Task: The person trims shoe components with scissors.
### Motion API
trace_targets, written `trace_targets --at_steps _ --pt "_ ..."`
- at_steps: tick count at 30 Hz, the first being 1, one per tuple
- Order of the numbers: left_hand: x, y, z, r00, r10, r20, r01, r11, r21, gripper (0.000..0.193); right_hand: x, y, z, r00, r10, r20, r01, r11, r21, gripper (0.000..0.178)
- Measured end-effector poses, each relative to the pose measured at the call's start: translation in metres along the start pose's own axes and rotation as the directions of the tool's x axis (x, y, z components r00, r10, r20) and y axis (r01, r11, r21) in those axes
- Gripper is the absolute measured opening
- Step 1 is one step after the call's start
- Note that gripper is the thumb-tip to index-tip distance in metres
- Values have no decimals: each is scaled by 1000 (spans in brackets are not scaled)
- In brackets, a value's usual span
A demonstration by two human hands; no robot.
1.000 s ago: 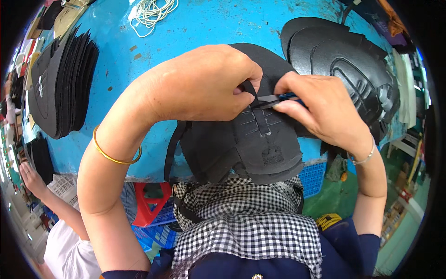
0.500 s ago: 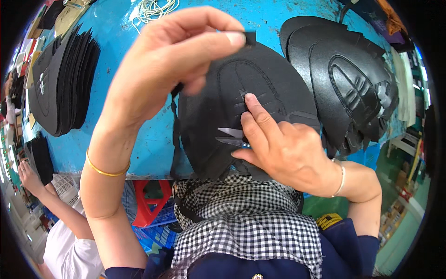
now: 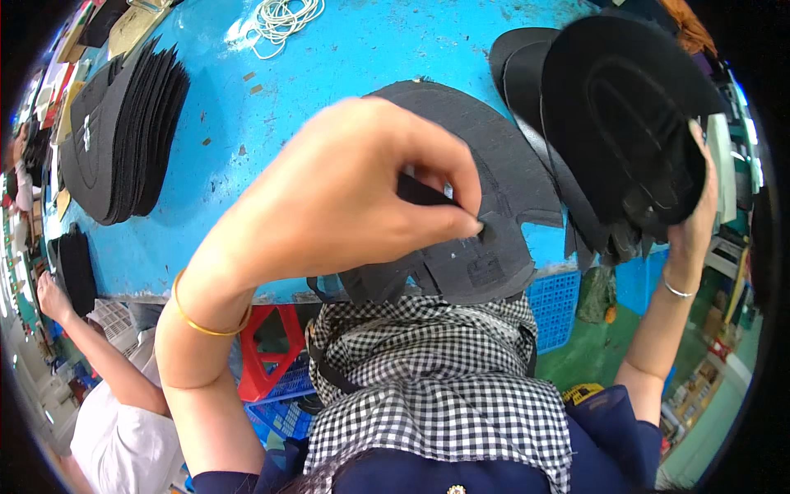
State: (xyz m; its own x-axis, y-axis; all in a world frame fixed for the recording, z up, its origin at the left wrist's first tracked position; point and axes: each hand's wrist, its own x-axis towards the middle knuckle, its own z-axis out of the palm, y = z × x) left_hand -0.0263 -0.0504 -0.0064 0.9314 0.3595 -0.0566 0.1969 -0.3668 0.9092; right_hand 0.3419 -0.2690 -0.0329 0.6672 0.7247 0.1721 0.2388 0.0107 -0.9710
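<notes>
My left hand (image 3: 354, 185) is in front of me above the table, thumb and fingers pinched on a black strip (image 3: 421, 193). Below it lies a flat black shoe upper (image 3: 502, 181), dull side up, its near edge slit into flaps. To the right, my right hand (image 3: 695, 202) grips the edge of another black shoe upper (image 3: 634, 107), which has a faint looped seam. That upper is held over a pile of glossy black uppers (image 3: 522, 90) and hides most of it. I cannot make out the thread snips now.
A thick stack of black pieces (image 3: 132, 132) stands on the blue table (image 3: 239, 181) at the left. White cord (image 3: 284, 20) lies coiled at the back. A red stool (image 3: 267, 354) and a blue crate (image 3: 553, 309) are below the table edge. At far left is another person's arm (image 3: 111, 354).
My right hand has moved from the middle to the right and now holds a shoe upper over the pile. My left hand has come down nearer the middle. The snips no longer show.
</notes>
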Motion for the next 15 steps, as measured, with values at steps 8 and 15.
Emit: trace_targets --at_steps 8,15 --pt "25 -26 16 979 -28 203 -41 944 328 12 -42 -40 60 991 17 132 26 948 -317 34" --pt "27 -23 17 977 -43 210 -56 897 439 14 -44 -33 145 449 -184 874 644 745 -174 20"
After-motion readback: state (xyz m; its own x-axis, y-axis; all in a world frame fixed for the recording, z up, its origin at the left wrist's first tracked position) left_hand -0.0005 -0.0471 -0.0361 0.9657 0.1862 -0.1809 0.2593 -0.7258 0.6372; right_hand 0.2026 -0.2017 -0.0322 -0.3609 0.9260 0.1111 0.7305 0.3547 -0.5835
